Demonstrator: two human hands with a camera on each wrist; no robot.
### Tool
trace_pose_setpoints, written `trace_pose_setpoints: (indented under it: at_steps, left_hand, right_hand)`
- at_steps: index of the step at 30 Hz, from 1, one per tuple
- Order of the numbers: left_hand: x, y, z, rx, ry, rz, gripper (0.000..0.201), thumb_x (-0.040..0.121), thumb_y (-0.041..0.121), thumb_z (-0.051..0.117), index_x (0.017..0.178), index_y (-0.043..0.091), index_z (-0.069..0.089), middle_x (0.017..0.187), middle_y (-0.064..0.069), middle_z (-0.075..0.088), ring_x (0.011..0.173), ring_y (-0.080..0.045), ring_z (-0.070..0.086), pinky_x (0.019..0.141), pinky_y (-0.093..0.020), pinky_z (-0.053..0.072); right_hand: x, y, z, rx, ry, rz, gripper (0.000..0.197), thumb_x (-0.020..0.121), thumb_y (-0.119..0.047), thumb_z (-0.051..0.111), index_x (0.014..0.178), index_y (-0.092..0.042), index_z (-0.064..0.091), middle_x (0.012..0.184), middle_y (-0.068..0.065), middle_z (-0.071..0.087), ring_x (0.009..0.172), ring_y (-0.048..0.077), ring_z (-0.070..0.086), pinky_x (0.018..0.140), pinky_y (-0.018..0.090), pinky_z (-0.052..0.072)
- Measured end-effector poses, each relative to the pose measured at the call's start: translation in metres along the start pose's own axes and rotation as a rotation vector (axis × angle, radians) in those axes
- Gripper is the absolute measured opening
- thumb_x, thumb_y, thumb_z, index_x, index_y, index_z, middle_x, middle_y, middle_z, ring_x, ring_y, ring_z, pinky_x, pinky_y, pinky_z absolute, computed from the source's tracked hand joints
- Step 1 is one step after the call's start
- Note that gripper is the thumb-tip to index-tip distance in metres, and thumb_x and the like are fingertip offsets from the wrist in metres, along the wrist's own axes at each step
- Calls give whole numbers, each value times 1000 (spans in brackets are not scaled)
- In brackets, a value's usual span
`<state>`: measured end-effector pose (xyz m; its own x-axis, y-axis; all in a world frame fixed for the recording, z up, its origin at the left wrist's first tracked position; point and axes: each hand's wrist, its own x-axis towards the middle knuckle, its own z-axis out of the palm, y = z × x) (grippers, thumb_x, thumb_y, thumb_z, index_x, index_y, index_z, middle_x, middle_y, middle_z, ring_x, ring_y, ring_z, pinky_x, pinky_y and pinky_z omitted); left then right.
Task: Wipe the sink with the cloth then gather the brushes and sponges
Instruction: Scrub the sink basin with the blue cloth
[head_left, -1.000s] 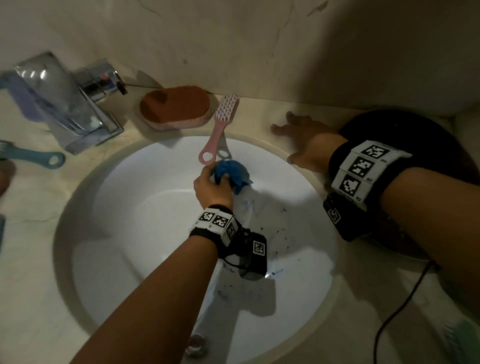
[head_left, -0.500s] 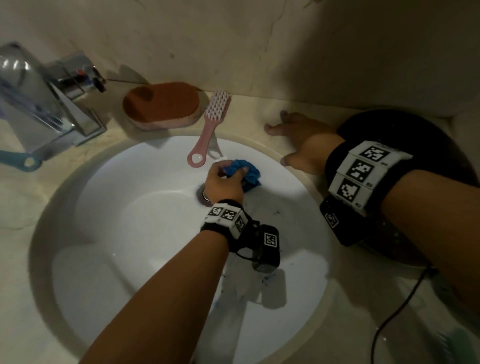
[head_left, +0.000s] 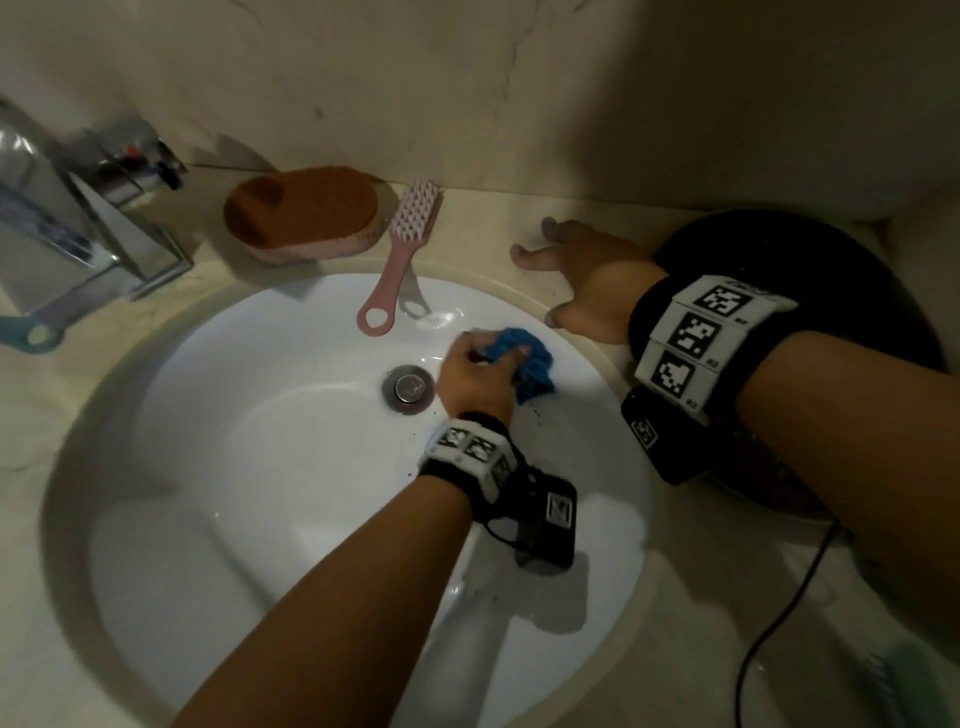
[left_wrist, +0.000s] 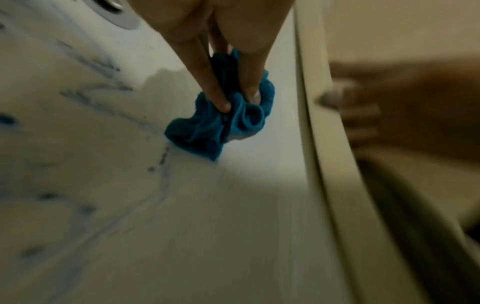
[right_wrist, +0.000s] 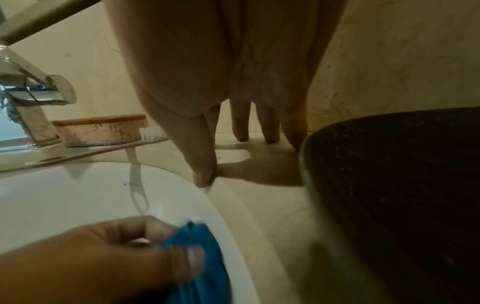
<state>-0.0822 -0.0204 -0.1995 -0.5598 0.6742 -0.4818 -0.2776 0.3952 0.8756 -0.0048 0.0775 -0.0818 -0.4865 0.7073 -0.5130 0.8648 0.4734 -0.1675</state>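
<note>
The left hand (head_left: 475, 376) pinches a bunched blue cloth (left_wrist: 221, 123) between thumb and fingertips (left_wrist: 221, 102) and presses it against the right inner wall of the white sink (head_left: 260, 467), just beside the drain (head_left: 409, 388). The cloth looks soft, light and probably damp, so a full-palm hold on the wad would likely spread pressure better than fingertips. The right hand (head_left: 587, 275) lies flat with straight fingers on the counter (head_left: 467, 244). The pink brush (head_left: 400, 260) looks stiff and is best taken by its handle; the brown sponge (head_left: 304, 210) looks squashy.
</note>
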Motion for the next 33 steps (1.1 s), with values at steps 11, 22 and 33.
trace_pose_setpoints:
  at_steps: [11,22,33]
  left_hand:
    - [-8,11,3,-42,-121,-16,27,71,5,78,70,20,56,84,-8,65,80,-26,68,70,-38,60]
    - [-2,4,4,-11,-151,-23,28,68,6,80,67,21,56,79,-5,65,82,-30,69,70,-42,60]
    - [-20,-11,-6,450,-686,116,26,70,9,76,79,29,62,88,1,61,97,-32,63,85,-49,55]
  right_hand:
    - [-3,-2,-3,-16,-8,5,75,90,-22,59,147,-39,14,160,-1,-2,148,25,2,120,34,14]
    - [-2,-1,-2,-32,-10,3,75,90,-24,60,147,-41,13,160,-2,-3,148,24,1,120,34,14]
    - [-19,0,6,94,60,-7,70,92,-23,57,148,-35,17,160,-1,-1,147,25,1,119,34,10]
